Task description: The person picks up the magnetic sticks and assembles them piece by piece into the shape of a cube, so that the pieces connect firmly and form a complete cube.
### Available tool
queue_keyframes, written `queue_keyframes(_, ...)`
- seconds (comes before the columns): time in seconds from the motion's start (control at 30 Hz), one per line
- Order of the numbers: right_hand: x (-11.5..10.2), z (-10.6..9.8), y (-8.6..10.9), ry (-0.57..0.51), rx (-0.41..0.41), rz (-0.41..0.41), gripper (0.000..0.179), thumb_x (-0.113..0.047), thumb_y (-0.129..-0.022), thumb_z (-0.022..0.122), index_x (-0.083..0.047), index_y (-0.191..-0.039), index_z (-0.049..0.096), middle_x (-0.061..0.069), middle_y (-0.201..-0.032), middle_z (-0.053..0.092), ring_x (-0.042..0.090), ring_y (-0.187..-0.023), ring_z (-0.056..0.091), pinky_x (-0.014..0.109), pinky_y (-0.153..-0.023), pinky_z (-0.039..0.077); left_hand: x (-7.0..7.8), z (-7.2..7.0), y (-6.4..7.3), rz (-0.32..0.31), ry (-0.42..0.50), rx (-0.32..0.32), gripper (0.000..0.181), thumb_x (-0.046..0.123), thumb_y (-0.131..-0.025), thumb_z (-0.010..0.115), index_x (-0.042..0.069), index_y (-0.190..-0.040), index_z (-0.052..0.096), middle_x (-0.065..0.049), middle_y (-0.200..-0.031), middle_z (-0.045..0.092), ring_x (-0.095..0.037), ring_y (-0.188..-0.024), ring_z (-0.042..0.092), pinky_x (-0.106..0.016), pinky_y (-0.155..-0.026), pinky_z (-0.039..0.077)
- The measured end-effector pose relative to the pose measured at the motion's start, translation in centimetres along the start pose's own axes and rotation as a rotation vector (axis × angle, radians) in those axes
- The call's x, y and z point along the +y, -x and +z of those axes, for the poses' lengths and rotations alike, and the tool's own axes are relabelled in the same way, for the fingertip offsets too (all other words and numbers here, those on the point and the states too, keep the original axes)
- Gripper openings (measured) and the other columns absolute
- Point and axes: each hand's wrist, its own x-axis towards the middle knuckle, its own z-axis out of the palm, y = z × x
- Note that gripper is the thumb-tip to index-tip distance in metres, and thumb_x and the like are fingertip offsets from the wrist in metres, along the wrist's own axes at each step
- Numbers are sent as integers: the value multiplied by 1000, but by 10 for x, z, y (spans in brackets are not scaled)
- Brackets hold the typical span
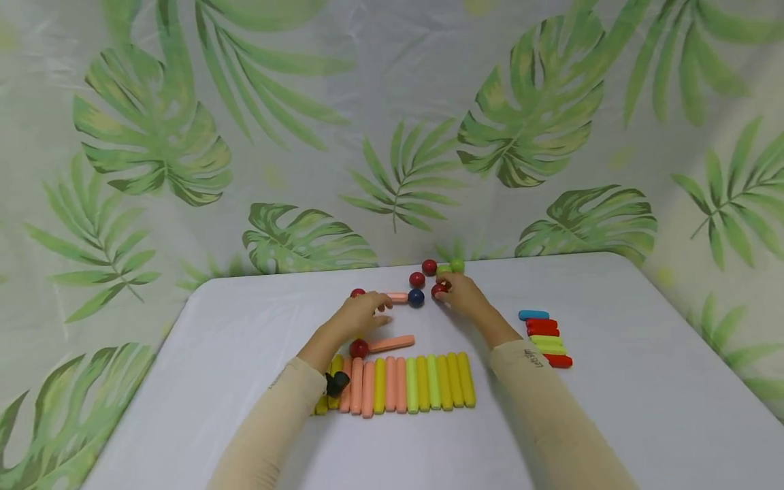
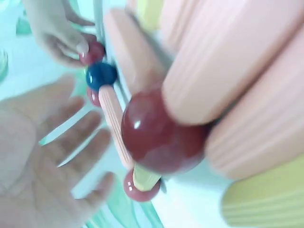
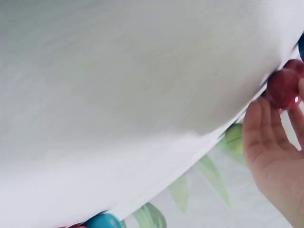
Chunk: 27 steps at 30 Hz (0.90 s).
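Well in from the left edge of the table (image 1: 202,354), has a row of ribbed sticks (image 1: 390,384) laid side by side and running rightward, yellow, salmon and lime, presumably for easy lifting one by one. Just beyond the left part of that row, holds the left hand (image 1: 358,314) poised with fingers spread wide and nothing in the grip, perhaps to avoid knocking the pieces below. Close to that wrist, has a near red ball (image 1: 358,348) set at the end of a loose salmon stick (image 1: 392,343), seemingly as a joint.

Toward the far edge, partly behind the left hand, has a far red ball (image 1: 358,292) with a yellow stick end (image 2: 146,178) against it, then a second salmon stick (image 1: 397,297) reaching right to a dark blue ball (image 1: 416,297), probably as a bridge. Right at the far edge, has spare red balls (image 1: 417,279) and green balls (image 1: 457,265) bunched, maybe for a short reach.

Just right of the blue one, pinches a held red ball (image 1: 439,290) in the right hand (image 1: 467,292), with a narrow grip, likely against rolling; cannot tell of contact between the two. Toward the right edge, has blue, red and lime sticks (image 1: 544,333) lying apart, perhaps as a reserve.
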Motion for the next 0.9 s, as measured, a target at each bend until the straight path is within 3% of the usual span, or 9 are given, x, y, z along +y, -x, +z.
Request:
queue_keyframes(0.1,2,-3,5,-51,-60,20,39,-14,-83,65,-1,-117,52,15,-98,58,27,-88,53,39,-80,43,4,6,13,-12,-15,-144,26,25,-86,61,12,-109,60,3,-90,61,-15,-79,54,-46,-86,35)
queue_keyframes(0.2,3,-5,12,-85,-89,26,40,-17,-83,65,-3,-118,51,14,-100,58,27,-89,53,38,-79,45,4,11,21,-27,1,-211,25,23,-85,63,13,-108,61,6,-78,58,-12,-69,52,-49,-86,32)
queue_keyframes(0.37,-1,-6,30,-259,-130,9,37,-21,-84,64,-5,-116,53,11,-102,57,25,-92,54,35,-75,48,-3,14,24,23,109,-223,25,15,-85,63,10,-110,60,3,-84,56,-13,-71,51,-32,-74,42)
queue_keyframes(0.57,-28,-12,60,-488,-290,-9,29,-13,-85,62,-1,-110,54,11,-98,55,30,-85,56,39,-75,49,-12,12,23,79,169,-224,26,16,-87,61,14,-113,59,2,-92,55,-14,-78,50,-27,-71,43)
queue_keyframes(0.73,-31,-2,66,-511,-382,-25,27,-11,-83,63,-2,-107,54,9,-94,55,27,-82,56,36,-73,49,-11,12,24,112,180,-211,26,15,-87,59,14,-113,59,2,-92,55,-14,-78,50,-27,-71,43)
queue_keyframes(0.9,-27,-3,71,-402,-365,-33,36,-21,-83,65,-5,-114,53,6,-100,56,23,-89,55,34,-76,48,-9,14,24,128,160,-204,25,14,-88,59,13,-113,59,2,-90,55,-13,-77,49,-27,-70,43)
